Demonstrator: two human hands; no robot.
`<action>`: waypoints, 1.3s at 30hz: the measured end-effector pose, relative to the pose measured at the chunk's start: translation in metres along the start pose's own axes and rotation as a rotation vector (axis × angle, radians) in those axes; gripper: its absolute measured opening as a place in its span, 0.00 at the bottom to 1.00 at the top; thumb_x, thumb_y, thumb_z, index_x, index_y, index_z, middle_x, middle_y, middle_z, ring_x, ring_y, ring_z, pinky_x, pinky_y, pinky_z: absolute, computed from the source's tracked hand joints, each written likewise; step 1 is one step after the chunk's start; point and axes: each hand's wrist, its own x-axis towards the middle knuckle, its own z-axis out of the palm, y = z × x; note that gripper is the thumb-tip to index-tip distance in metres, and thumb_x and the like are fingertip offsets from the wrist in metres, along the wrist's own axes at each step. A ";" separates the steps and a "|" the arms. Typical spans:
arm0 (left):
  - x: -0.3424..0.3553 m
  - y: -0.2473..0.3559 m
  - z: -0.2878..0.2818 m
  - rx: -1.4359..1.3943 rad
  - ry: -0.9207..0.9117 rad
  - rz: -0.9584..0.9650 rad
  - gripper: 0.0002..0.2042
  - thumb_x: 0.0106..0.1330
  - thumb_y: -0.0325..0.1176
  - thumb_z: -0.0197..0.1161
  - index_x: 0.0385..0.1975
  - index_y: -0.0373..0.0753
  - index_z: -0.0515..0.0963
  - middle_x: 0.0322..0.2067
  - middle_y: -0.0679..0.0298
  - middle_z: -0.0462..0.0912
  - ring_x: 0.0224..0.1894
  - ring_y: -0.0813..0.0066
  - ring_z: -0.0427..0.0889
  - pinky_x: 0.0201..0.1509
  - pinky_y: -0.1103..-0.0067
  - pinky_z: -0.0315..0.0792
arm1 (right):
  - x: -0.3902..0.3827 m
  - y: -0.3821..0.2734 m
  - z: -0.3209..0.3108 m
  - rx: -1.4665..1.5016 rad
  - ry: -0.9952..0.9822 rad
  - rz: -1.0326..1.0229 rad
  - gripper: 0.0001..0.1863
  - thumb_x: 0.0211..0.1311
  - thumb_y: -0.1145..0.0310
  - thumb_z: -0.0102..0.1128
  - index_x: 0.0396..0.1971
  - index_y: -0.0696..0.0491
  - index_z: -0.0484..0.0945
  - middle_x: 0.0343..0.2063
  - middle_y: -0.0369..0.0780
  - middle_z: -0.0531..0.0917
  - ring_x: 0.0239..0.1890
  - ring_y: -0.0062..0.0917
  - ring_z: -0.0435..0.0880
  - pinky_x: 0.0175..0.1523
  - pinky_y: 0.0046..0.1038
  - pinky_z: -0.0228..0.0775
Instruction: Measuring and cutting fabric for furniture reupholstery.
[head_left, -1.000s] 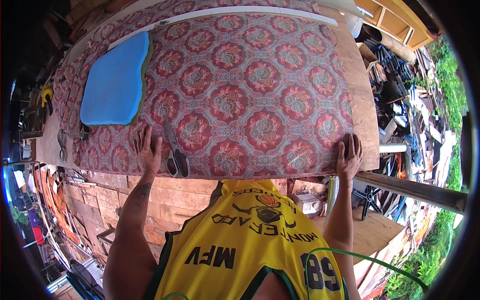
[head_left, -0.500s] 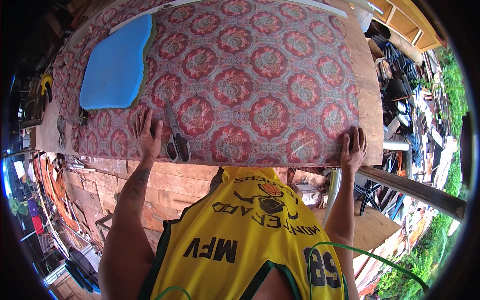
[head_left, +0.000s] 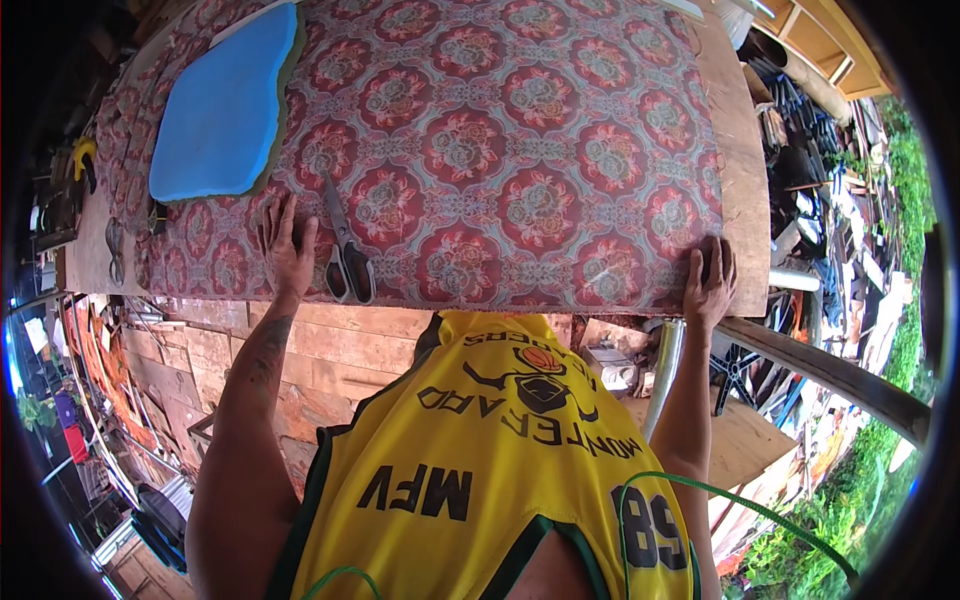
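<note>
A red and grey floral fabric lies spread over a plywood table. My left hand rests flat on its near edge, fingers stretched out, holding nothing. Just right of that hand lie dark-handled scissors, blades pointing away from me. My right hand lies over the fabric's near right corner, fingers extended and slightly bent. A blue foam panel with rounded corners and an olive-green edge sits on the cloth at the far left, beyond my left hand.
Sunglasses lie at the table's left edge, and a yellow-handled tool is farther left. A metal pipe juts out at the right. Beyond the table's right side is a heap of scrap. A green cord hangs across my right side.
The whole view has shifted slightly, so the table and fabric sit a little higher in the picture. Both hands stay at the same places on the fabric.
</note>
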 end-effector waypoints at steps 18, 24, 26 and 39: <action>-0.002 -0.001 0.000 -0.008 -0.049 -0.008 0.26 0.76 0.42 0.59 0.71 0.47 0.67 0.73 0.53 0.63 0.76 0.49 0.55 0.79 0.57 0.47 | 0.001 -0.005 -0.006 -0.006 -0.004 -0.006 0.27 0.73 0.51 0.56 0.63 0.54 0.77 0.63 0.49 0.76 0.66 0.46 0.72 0.71 0.42 0.61; 0.001 -0.002 -0.001 -0.027 -0.053 -0.002 0.25 0.76 0.42 0.59 0.71 0.46 0.67 0.72 0.52 0.64 0.76 0.48 0.56 0.78 0.57 0.48 | 0.003 -0.005 -0.004 0.015 0.009 0.002 0.26 0.72 0.52 0.58 0.62 0.52 0.78 0.63 0.48 0.76 0.66 0.45 0.73 0.70 0.43 0.61; 0.000 -0.005 0.001 -0.033 -0.048 -0.007 0.25 0.76 0.42 0.58 0.71 0.46 0.67 0.72 0.52 0.63 0.76 0.48 0.56 0.79 0.57 0.48 | 0.003 -0.004 -0.002 0.027 0.020 0.006 0.26 0.71 0.51 0.59 0.62 0.50 0.78 0.63 0.47 0.77 0.66 0.43 0.72 0.70 0.43 0.60; -0.003 -0.005 0.001 -0.004 -0.021 -0.008 0.26 0.74 0.46 0.58 0.70 0.45 0.70 0.71 0.50 0.66 0.75 0.46 0.58 0.78 0.55 0.46 | 0.000 -0.009 -0.010 0.040 0.007 0.022 0.26 0.71 0.53 0.60 0.62 0.52 0.78 0.63 0.47 0.76 0.67 0.44 0.72 0.71 0.42 0.59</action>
